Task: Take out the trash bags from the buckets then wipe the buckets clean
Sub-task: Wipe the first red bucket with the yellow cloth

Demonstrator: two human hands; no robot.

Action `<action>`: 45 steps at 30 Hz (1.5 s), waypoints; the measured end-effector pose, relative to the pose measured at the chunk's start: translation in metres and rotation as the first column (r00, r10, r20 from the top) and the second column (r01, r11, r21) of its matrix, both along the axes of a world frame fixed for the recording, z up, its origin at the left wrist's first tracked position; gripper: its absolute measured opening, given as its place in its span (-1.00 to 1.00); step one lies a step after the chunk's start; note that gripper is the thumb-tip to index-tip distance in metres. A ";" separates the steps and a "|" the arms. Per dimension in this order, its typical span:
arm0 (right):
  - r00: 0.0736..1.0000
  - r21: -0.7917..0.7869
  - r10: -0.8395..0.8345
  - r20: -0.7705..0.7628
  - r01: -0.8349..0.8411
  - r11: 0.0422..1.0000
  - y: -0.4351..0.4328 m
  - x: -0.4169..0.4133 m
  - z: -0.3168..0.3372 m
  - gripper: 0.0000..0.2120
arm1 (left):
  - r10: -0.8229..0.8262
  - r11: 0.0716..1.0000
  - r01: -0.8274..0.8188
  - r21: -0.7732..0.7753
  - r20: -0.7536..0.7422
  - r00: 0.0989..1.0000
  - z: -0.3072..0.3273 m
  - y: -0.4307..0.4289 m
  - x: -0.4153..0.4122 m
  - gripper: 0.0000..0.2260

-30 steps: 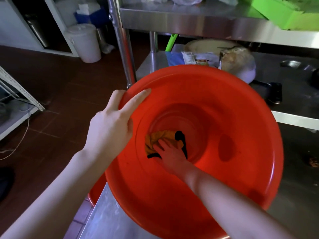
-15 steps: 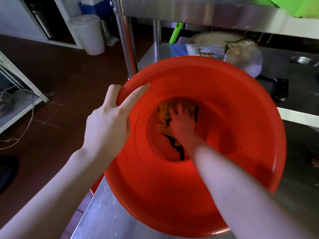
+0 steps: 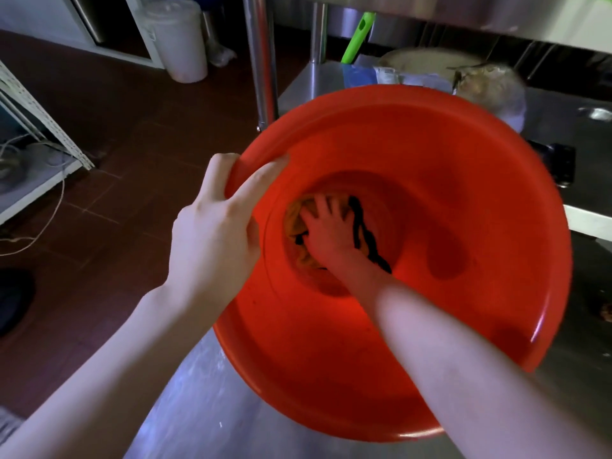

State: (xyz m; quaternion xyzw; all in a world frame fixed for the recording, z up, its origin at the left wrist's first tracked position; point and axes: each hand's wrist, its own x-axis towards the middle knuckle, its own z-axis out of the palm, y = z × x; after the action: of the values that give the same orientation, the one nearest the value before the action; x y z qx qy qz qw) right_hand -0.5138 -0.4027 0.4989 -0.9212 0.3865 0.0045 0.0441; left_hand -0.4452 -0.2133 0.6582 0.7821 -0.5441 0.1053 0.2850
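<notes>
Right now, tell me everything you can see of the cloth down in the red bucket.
The cloth is yellow-orange with a black edge trim, soft and crumpled. It lies bunched on the bottom of the red bucket, mostly covered by the right hand, whose spread fingers press flat on it. The left hand grips the bucket's rim and does not touch the cloth. Wet or dry: cannot tell.

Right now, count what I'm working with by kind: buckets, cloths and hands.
Red bucket: 1
White lidded bucket on the floor: 1
Yellow and black cloth: 1
Hands: 2, left hand on the rim, right hand on the cloth
Total: 5
</notes>
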 end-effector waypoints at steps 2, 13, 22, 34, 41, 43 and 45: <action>0.993 0.060 0.104 -0.063 -0.100 0.993 0.028 0.002 -0.010 -0.46 | 0.020 1.000 -0.020 -0.008 -0.015 1.000 0.000 0.000 -0.001 -0.33; 0.822 0.085 0.152 -0.549 -0.126 0.988 0.033 -0.084 -0.008 -0.59 | 0.094 0.995 -0.094 0.038 -0.008 0.996 -0.004 0.015 0.000 -0.28; 0.567 -0.394 -0.101 -0.818 -0.422 0.817 -0.038 -0.098 0.035 -0.54 | 0.068 0.998 -0.067 0.019 -0.050 0.996 -0.011 0.018 -0.009 -0.31; 0.859 0.300 0.036 -0.510 0.139 0.944 0.029 -0.091 -0.017 -0.51 | 0.079 0.997 -0.080 -0.009 -0.028 0.996 -0.013 0.019 -0.017 -0.33; 0.952 0.658 -0.296 0.081 0.171 0.733 0.057 -0.015 -0.025 -0.62 | 0.027 0.999 -0.027 -0.031 -0.004 1.000 -0.013 0.019 -0.019 -0.34; 0.849 0.738 -0.471 0.237 0.158 0.656 0.044 0.012 -0.006 -0.64 | 0.008 0.999 -0.008 -0.033 0.015 1.000 -0.013 0.019 -0.017 -0.34; 0.711 0.809 -0.619 0.333 0.122 0.575 0.022 0.027 0.012 -0.67 | -0.002 0.999 0.002 -0.032 0.020 1.000 -0.014 0.020 -0.012 -0.34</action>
State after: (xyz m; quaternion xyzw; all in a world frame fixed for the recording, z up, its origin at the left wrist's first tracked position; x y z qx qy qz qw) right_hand -0.4872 -0.3803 0.5109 -0.6642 0.5113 -0.1340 0.5286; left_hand -0.4573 -0.1936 0.6441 0.7757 -0.5460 0.1218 0.2922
